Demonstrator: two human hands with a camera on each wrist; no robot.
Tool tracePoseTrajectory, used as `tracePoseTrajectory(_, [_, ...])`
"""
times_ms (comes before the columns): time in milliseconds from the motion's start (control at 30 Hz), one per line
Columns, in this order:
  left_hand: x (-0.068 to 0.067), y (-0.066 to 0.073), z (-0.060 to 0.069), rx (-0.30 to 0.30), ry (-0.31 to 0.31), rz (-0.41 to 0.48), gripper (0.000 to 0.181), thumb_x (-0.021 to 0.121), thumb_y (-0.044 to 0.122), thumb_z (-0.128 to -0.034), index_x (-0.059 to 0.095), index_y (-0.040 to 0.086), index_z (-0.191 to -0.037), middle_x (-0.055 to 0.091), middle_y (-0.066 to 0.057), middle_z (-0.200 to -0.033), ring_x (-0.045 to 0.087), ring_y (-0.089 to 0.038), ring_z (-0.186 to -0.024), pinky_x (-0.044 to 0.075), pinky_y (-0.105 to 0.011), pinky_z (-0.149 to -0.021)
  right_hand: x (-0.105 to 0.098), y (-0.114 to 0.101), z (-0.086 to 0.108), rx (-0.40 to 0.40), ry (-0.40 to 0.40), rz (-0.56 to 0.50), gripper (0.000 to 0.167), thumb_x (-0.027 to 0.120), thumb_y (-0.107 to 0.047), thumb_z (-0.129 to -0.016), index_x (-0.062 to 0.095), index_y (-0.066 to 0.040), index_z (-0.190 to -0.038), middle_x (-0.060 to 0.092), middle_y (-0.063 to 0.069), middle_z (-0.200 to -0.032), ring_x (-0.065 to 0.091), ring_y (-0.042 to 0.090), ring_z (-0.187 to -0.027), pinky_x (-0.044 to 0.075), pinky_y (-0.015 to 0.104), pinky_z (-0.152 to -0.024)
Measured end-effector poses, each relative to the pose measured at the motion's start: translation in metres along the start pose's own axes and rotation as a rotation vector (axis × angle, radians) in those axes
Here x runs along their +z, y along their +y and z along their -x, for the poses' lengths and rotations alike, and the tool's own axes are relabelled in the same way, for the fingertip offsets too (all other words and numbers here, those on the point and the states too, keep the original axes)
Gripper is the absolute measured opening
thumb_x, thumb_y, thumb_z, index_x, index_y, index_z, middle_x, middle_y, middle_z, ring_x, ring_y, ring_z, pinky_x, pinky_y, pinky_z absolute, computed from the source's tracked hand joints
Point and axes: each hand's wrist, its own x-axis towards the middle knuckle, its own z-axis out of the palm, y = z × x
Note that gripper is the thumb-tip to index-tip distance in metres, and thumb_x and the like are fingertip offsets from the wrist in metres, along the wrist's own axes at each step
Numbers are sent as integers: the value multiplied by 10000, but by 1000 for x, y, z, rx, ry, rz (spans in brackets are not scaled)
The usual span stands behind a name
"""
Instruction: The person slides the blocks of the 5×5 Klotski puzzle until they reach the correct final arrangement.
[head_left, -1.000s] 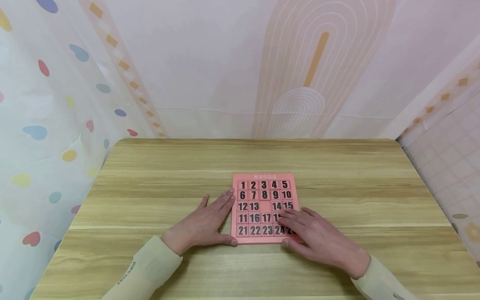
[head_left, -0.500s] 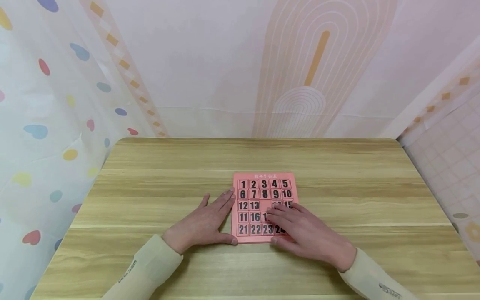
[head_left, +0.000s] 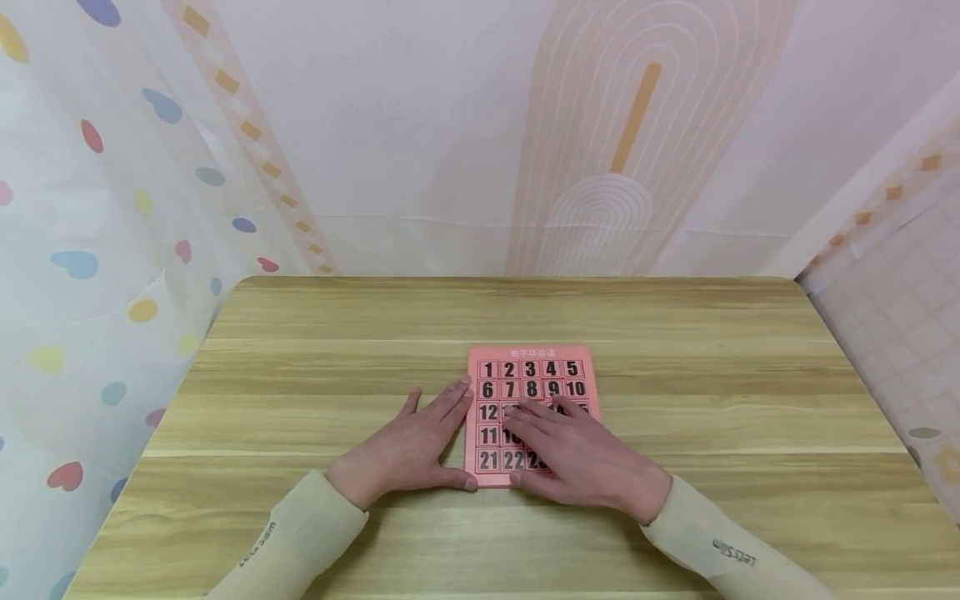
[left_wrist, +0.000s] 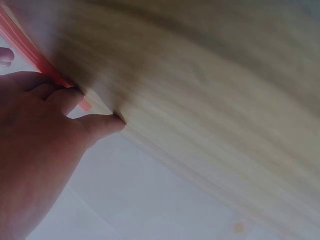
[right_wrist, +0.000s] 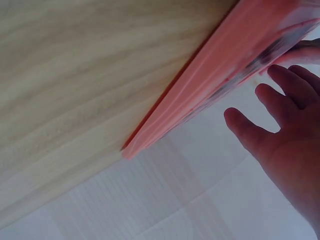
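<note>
A pink number sliding puzzle (head_left: 570,353) lies flat on the table, its tiles bearing black numbers. Along its left edge rests my left hand (head_left: 405,450), fingers fairly straight and the thumb at the near left corner. In the left wrist view, this hand's fingertips touch the pink edge (left_wrist: 37,60). My right hand (head_left: 581,458) spreads over the puzzle's lower right part, fingertips around the 13 tile (head_left: 511,409) and the 16. It covers several tiles in the lower rows and the gap. In the right wrist view, its fingers extend; contact with tiles cannot be told.
The wooden table (head_left: 337,342) has its back edge against a pale patterned cloth (head_left: 420,133). More cloth with coloured spots (head_left: 97,350) hangs at the left, and a checked one (head_left: 900,283) at the right.
My right hand has slid left across the puzzle, from about the 19 tile toward the 13 and 16, covering the gap that showed earlier. The left hand stays at the left edge.
</note>
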Motion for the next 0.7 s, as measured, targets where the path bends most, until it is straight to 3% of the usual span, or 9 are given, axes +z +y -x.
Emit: tracePoseTrajectory(700, [1,0,-1,-8,-9,2,1200,647,780,-834,238,-28,-1621,113,-159,-1720,177,-309,-1576,148,-670,-1223,3,7,7,17,15,38,703,464,-612,-1042,516,-112,-1534,524,35,-1555,434,273,-1470,319,558,-1203])
